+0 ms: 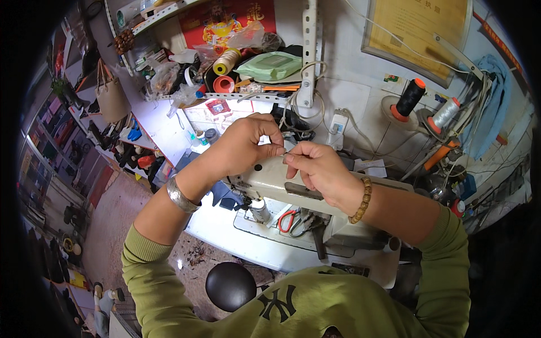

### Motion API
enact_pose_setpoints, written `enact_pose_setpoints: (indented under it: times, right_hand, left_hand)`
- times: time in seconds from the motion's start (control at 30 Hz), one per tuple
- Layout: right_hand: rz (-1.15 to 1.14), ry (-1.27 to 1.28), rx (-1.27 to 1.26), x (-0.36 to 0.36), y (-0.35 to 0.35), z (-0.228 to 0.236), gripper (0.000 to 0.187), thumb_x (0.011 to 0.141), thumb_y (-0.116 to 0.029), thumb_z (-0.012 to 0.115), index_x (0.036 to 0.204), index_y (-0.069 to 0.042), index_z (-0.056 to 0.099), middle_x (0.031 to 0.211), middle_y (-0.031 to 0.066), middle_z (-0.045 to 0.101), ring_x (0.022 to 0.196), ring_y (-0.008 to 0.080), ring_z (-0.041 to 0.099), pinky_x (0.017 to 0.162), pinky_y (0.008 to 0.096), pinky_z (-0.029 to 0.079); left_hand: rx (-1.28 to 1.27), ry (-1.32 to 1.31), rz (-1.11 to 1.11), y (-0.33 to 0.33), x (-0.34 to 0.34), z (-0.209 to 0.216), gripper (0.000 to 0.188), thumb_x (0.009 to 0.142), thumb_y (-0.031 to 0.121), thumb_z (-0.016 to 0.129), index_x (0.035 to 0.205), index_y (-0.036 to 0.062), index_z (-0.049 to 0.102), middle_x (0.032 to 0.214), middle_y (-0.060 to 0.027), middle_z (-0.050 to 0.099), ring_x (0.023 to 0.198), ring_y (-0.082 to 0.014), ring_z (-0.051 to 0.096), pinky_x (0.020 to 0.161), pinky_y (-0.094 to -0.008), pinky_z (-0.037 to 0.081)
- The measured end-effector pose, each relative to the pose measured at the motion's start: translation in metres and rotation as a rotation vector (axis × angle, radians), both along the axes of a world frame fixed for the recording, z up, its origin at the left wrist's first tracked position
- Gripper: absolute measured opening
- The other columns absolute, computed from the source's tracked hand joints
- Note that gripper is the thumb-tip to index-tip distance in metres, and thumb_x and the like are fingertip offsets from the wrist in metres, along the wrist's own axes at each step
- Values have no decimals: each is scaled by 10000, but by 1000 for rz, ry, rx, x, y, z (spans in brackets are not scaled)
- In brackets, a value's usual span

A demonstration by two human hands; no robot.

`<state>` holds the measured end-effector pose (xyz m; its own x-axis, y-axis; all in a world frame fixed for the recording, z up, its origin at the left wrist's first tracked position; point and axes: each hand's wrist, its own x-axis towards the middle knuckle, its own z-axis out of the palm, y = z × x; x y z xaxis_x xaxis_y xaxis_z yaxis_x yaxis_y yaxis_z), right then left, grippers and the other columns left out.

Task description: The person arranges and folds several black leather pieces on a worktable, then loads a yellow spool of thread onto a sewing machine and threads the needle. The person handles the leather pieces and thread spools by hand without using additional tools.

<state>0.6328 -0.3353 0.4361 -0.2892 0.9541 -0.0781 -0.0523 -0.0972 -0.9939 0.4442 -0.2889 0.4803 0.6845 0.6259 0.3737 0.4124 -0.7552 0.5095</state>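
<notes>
Above the arm of a beige sewing machine (270,176), my left hand (246,142) and my right hand (320,169) meet with fingertips almost touching. Each is closed in a pinch of thumb and forefinger. Something tiny and dark seems to be between the fingertips, too small to name. Below the machine arm, red-handled scissors (286,221) lie on the white table (220,234), near a white spool of thread (260,210). Dark cloth (224,195) lies by the needle end. At the right, a black cone of thread (409,99) and a silver-grey cone (445,116) stand on holders.
A metal shelf (308,50) behind the machine bears bags, a yellow thread cone (226,62) and a green packet (270,66). A white power socket (337,129) with cables hangs behind my right hand. A round dark stool (230,286) stands below the table.
</notes>
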Motion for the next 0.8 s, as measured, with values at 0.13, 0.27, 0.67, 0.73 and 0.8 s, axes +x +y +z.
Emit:
enact_pose_setpoints:
  times: [0.13,0.27,0.67,0.73,0.8]
  right_hand:
    - [2,-15,54,-6,-3,2,85,935,-127,590,907,-47,599,700,7,572,466,22,344,409,198,250]
    - [27,-39,171,-3,-6,2,80,940,-121,581,908,-49,594,721,-1,565,502,15,337,431,188,249]
    - [55,-161,488,0,-9,-18,93,912,-75,601,876,9,586,714,3,583,651,62,524,593,233,436]
    - [86,-221,471,1,-11,-19,95,930,-88,594,894,-1,586,747,-21,572,684,52,512,623,215,430]
    - [106,-216,441,2,-13,-19,100,925,-94,603,887,-2,592,734,-24,569,679,49,510,617,215,428]
  left_hand:
    - [-347,-166,164,-1,-14,1,110,850,109,703,861,8,662,878,-33,650,804,-119,569,727,-275,457]
    - [-545,-500,249,-6,-26,-9,201,944,181,605,1016,3,665,989,-34,672,902,-97,582,813,-262,455]
    - [-736,-1051,133,-67,8,-81,201,857,85,706,1039,5,677,933,-29,671,856,-90,586,790,-225,454]
    - [-649,-1083,208,-66,11,-85,149,846,82,717,971,2,695,902,-28,677,838,-87,586,791,-225,453]
    - [-635,-1120,212,-65,11,-87,116,844,75,717,933,2,699,884,-30,680,828,-87,586,785,-224,453]
